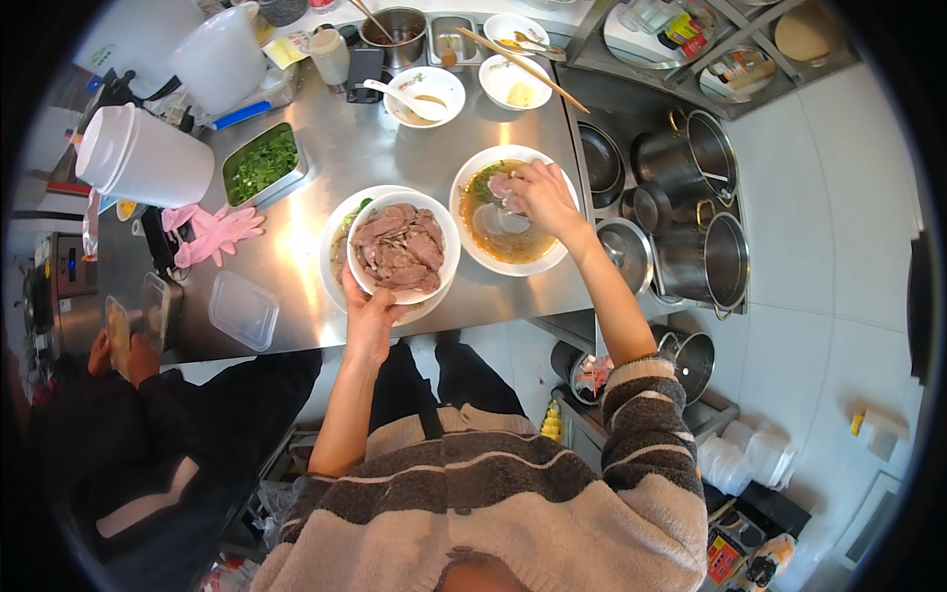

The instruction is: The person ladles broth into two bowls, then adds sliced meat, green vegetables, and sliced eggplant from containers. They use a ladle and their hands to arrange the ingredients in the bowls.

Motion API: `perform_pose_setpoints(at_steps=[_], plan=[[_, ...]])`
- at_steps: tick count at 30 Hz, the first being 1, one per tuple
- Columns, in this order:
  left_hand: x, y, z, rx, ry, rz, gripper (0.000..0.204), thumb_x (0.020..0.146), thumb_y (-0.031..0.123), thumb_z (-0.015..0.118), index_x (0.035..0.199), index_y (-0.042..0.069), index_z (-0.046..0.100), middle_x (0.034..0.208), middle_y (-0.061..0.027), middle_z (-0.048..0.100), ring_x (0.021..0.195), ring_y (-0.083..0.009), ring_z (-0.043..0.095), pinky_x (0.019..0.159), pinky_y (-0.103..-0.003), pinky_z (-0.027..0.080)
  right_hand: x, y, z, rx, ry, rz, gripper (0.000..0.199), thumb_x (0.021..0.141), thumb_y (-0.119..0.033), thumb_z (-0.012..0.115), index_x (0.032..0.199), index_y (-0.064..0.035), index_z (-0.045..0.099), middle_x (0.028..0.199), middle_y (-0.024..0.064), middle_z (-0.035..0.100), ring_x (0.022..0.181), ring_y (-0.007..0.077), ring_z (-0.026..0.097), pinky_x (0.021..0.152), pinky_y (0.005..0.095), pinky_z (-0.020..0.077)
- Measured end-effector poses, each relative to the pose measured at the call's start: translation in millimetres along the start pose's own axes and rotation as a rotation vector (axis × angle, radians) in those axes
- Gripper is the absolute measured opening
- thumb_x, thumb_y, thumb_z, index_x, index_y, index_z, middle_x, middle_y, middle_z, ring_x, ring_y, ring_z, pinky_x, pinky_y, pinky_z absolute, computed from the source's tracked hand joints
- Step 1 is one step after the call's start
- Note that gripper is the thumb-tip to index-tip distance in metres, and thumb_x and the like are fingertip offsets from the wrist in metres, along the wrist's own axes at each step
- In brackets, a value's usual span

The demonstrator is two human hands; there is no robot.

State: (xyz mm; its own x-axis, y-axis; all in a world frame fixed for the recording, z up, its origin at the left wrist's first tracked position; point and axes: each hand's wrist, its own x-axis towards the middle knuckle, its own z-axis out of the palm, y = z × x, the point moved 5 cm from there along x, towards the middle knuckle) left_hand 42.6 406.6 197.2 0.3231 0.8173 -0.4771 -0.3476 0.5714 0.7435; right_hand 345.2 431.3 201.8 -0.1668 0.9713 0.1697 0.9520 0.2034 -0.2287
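My left hand (371,314) grips the near rim of a white bowl (453,247) filled with sliced cooked meat (399,249). This bowl is held over a second, wider white bowl (331,259), where a bit of green shows at the left. To the right stands a large white bowl of soup (507,267), its amber broth dotted with chopped greens. Above the soup, my right hand (541,200) has its fingers closed on pale pink meat slices (504,189). Some fingertips are hidden behind the hand.
A steel tray of chopped greens (262,168), pink gloves (212,235) and a clear plastic lid (244,310) lie left. Behind are a bowl with a white spoon (404,99) and long chopsticks (523,67). Steel pots (702,259) stand right. Another person's hands (138,357) are at far left.
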Motion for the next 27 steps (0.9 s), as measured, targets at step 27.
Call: perform_pose_setpoints(at_steps=[27], plan=[[8.3,-8.4,-21.3,-0.177,0.476,0.176,0.080,0.076,-0.010,0.046,0.141,0.027,0.017,0.137,-0.0124,0.038,0.114,-0.0332,0.055,0.089,-0.046,0.054,-106.9,-78.4,-87.5,0.690,0.111,-0.116,0.007,0.090,-0.006,0.056,0.085,-0.0027,0.053,0.071,0.0174,0.057,0.062,0.0350,0.060,0.055,0.0421,0.0468]])
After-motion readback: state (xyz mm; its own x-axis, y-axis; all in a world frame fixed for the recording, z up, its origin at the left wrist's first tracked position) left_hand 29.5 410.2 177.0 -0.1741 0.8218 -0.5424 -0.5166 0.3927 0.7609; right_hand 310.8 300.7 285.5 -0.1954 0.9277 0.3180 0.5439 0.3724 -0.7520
